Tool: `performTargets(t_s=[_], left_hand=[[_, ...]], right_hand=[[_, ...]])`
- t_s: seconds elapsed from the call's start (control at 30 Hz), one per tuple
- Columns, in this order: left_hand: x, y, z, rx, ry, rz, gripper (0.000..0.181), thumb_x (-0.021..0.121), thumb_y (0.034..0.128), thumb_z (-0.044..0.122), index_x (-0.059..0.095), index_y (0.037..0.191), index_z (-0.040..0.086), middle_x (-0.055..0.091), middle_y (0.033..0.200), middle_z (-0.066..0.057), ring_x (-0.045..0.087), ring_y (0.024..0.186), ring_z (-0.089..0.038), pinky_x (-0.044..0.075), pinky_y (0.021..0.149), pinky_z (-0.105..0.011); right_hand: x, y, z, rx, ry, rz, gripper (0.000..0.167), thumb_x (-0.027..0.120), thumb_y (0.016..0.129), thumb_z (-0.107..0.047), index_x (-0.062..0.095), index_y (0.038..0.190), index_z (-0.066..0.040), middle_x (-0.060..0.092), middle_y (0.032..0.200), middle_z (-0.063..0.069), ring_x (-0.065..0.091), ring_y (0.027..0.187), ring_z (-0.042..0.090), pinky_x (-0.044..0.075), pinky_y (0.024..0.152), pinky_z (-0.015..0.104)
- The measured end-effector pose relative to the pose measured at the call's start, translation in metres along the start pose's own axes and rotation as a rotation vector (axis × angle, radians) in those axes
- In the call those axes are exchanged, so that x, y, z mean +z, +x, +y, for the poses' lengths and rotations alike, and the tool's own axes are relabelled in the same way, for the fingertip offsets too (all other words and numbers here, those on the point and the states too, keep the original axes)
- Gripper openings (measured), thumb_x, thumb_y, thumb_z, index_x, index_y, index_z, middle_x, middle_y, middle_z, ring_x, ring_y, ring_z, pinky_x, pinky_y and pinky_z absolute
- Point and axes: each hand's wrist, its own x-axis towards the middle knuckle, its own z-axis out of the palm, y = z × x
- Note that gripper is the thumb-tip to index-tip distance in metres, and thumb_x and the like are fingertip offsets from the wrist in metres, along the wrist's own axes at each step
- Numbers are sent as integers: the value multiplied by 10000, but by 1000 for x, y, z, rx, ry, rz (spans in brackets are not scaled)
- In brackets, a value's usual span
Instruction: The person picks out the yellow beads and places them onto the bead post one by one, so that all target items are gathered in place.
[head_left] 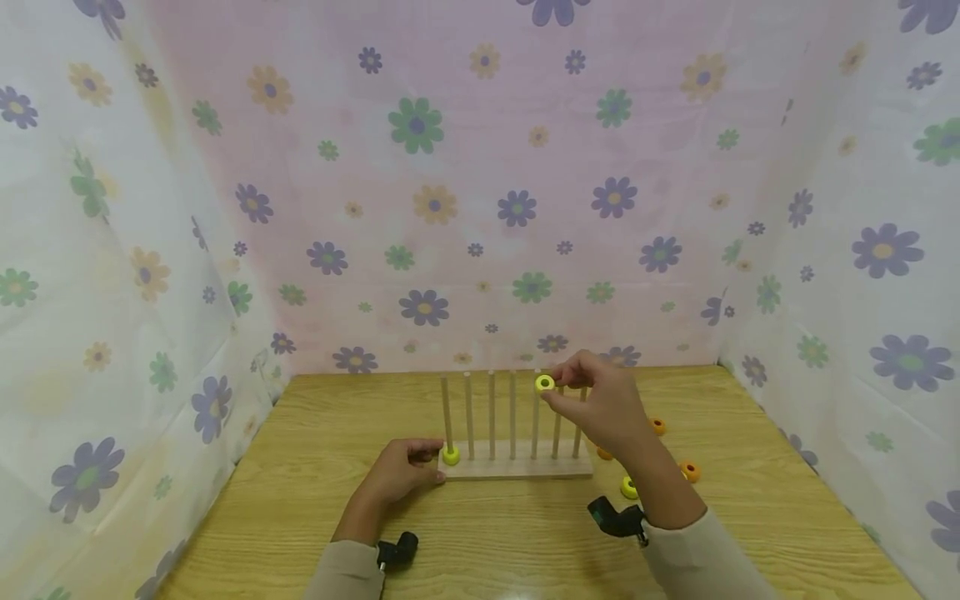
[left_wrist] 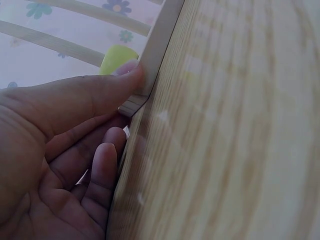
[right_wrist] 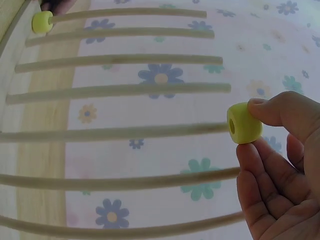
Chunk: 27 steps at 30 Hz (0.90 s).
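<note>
A wooden stand (head_left: 517,470) with several upright pegs (head_left: 491,412) sits on the table. One yellow bead (head_left: 451,457) lies at the foot of the leftmost peg. My left hand (head_left: 397,471) grips the stand's left end, its thumb (left_wrist: 100,97) on the base near that bead. Up by the peg tops, my right hand (head_left: 606,404) pinches another yellow bead (right_wrist: 248,125) between thumb and fingertips. In the right wrist view this bead is close to a peg's tip; whether the peg enters its hole I cannot tell.
Right of the stand, partly behind the right arm, are orange beads (head_left: 693,472) and a loose yellow bead (head_left: 626,489). A black wrist camera (head_left: 617,518) juts from the right sleeve, another (head_left: 399,551) from the left. Flowered cloth (head_left: 480,167) borders the wooden table (head_left: 480,542).
</note>
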Motion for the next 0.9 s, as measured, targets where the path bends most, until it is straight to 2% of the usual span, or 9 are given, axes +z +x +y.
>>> performTargets(t_s=[0.27,0.4,0.7,0.9], left_hand=[[-1,0,0,8,6,2,510,857,870,203,696,1354,207,678,1319,-36,595,1204,-255,523,1001,-463],[0,1,-1,1,7,4,512,860,868,207,696,1354,210,681,1320,-31,595,1207,-253,521,1005,-463],[0,2,-1,-18,6,10,523,877,848,212,705,1342,216,680,1303,-21,598,1187,-232,520,1008,-458],[0,2,0,-17,7,13,522,884,838,203,713,1331,214,679,1311,-24,600,1189,-236,519,1016,-467]], right_hand=[[11,5,-10,-46,-12,-20,324,879,850,-200,557,851,-235,767,1024,-113,686,890,81,577,708,299],[15,8,-16,-50,-10,-33,327,874,857,-207,548,840,-228,774,1032,-116,702,904,105,556,675,323],[28,16,-27,-49,26,-85,306,856,873,-206,552,840,-197,776,1058,-76,738,929,176,512,639,295],[34,20,-31,-67,29,-102,319,848,882,-204,534,834,-214,776,1048,-99,732,902,120,513,648,287]])
